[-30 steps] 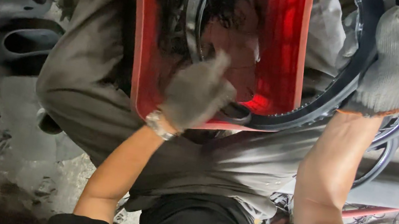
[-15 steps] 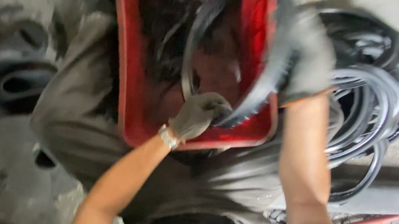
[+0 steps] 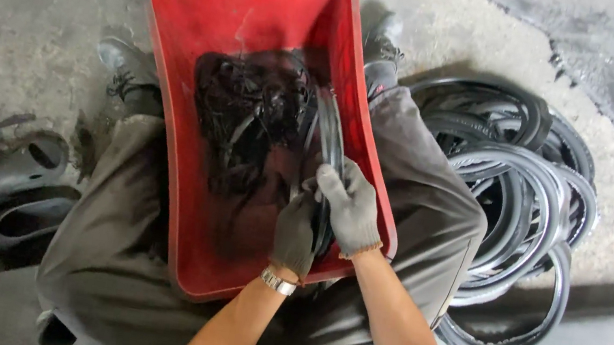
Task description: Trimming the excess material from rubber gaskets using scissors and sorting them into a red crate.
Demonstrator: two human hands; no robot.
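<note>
Both gloved hands [image 3: 324, 220] now lowered into red tub [image 3: 249, 122], gripping black rubber ring [image 3: 329, 139], earlier raised

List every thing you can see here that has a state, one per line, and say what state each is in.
Red plastic tub: resting on the person's lap, holding black scraps.
Tangle of black rubber scraps: heaped inside the tub.
Black rubber ring: standing on edge in the tub, gripped by both hands.
Left gloved hand: closed on the ring.
Right gloved hand: closed on the ring.
Pile of black rubber rings: lying on the concrete floor.

Gloved hands [image 3: 327, 225] grip rubber ring [image 3: 325, 147] — red tub [image 3: 268, 2].
</note>
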